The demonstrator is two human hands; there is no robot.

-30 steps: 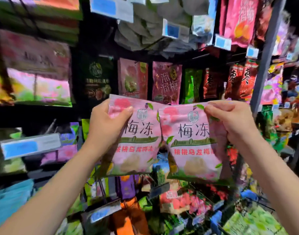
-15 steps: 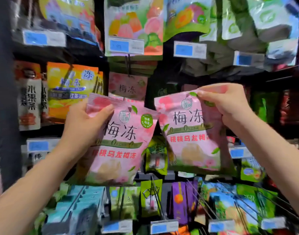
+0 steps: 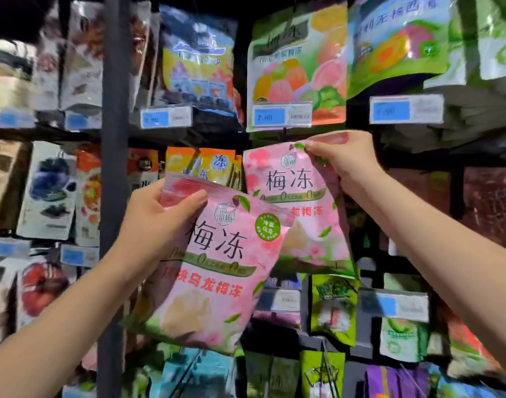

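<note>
Two pink jelly pouches were up in front of the rack [image 3: 114, 81], one per hand. The left hand [image 3: 157, 225] pinched the nearer pouch [image 3: 217, 271] by its top left corner, thumb on front. The right hand [image 3: 346, 165] gripped the farther pouch [image 3: 297, 196] at its top right corner, just under a blue price tag [image 3: 282, 114]. The nearer pouch overlapped the other's lower left edge. Hanging bags [image 3: 332, 308] crowded every side, so little free room.

left pouch [image 3: 214, 265] before right pouch [image 3: 300, 214], shelves [image 3: 114, 81] behind

The near jelly bag [image 3: 214, 271] is showing pink, with black letters, red words and a round green sticker. The far jelly bag [image 3: 303, 234] is showing pink too, with a green stripe.
</note>
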